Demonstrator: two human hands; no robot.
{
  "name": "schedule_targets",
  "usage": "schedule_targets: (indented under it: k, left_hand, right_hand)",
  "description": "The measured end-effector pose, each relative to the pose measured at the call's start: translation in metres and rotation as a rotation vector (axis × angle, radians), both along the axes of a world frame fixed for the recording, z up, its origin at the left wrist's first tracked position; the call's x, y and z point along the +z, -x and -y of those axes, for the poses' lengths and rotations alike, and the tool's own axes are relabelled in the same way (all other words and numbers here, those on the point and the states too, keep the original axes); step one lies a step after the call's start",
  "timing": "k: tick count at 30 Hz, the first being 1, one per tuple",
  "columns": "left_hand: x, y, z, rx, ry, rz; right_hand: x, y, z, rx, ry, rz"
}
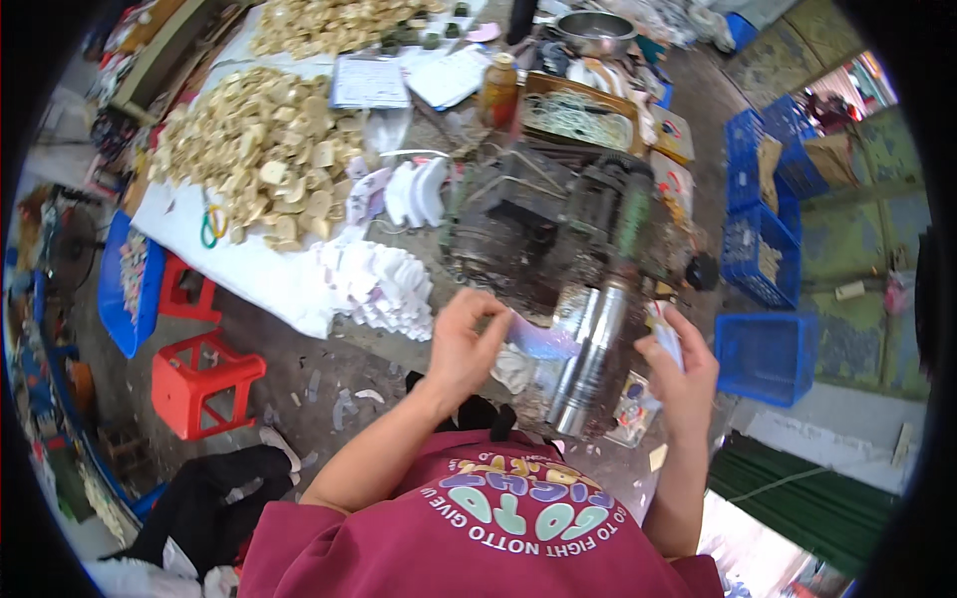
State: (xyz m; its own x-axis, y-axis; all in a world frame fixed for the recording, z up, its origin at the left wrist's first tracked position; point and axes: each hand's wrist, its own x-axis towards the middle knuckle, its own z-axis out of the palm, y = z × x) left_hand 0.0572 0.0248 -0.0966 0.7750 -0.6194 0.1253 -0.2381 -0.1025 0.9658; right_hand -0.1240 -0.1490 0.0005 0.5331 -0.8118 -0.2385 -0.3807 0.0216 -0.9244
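In front of me two shiny metal rollers [593, 359] project toward me from a dark, greasy machine [513, 224]. My left hand [464, 344] is left of the rollers, its thumb and fingertips pinched at the end of a thin pink-and-blue shimmering piece [543, 339] that reaches to the rollers. To their right, my right hand [683, 369] is closed on a thin white piece [665, 337], partly covered by the fingers. A crumpled white bit [512, 367] lies below the shimmering piece. Left of the machine lies a layered heap of white cut pieces [374, 289].
Piles of beige pieces [264, 149] cover the table's far left, with scissors [211, 227] beside them. Curved white pieces [416, 192], papers [371, 82], a bottle [498, 90] and a tray of string [578, 115] lie beyond. Red stools [204, 384] stand left; blue crates [766, 359] right.
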Motion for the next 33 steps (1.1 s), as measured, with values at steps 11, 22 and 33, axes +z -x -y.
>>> schedule_targets:
  k: [11, 22, 33]
  left_hand:
    - [-0.077, -0.126, -0.119, 0.218, -0.773, 0.788]
    - [0.098, 0.015, 0.014, -0.405, 0.133, -0.832]
    - [0.100, 0.034, 0.019, -0.445, 0.195, -0.944]
  right_hand:
    - [0.021, -0.009, -0.012, 0.110, -0.404, 0.215]
    - [0.029, -0.038, -0.047, 0.344, -0.334, 0.246]
    - [0.022, -0.021, -0.049, 0.365, -0.278, 0.314]
